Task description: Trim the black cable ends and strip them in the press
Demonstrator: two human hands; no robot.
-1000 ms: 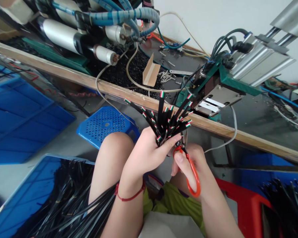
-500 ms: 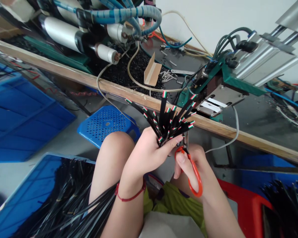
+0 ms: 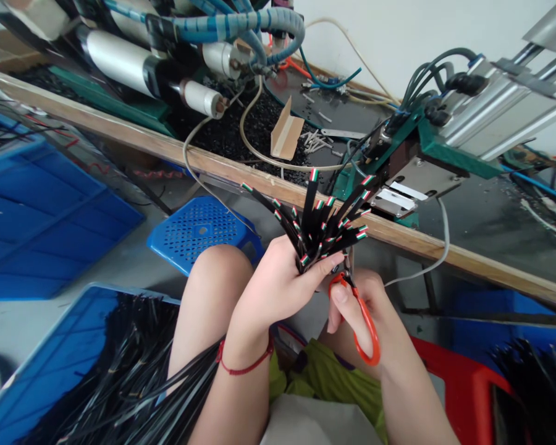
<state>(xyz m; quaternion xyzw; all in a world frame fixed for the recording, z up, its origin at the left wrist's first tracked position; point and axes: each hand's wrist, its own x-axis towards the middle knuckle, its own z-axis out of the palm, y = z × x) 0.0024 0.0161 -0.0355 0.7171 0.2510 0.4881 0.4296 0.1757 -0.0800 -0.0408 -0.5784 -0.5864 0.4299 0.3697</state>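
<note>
Fig. 1. I count 2 hands: left hand around 1 bundle of black straps, right hand holding 1 pair of scissors. Beyond the left hand: 1 blue stool.

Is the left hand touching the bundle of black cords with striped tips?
Touching. The head view shows the left hand closed around the bundle of black cords, its fingers wrapped across the base. The right hand holds orange scissors alongside.

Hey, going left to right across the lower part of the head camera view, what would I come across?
Blue crate of black straps → left hand gripping the strap bundle → orange scissors in the right hand → red crate.
</note>
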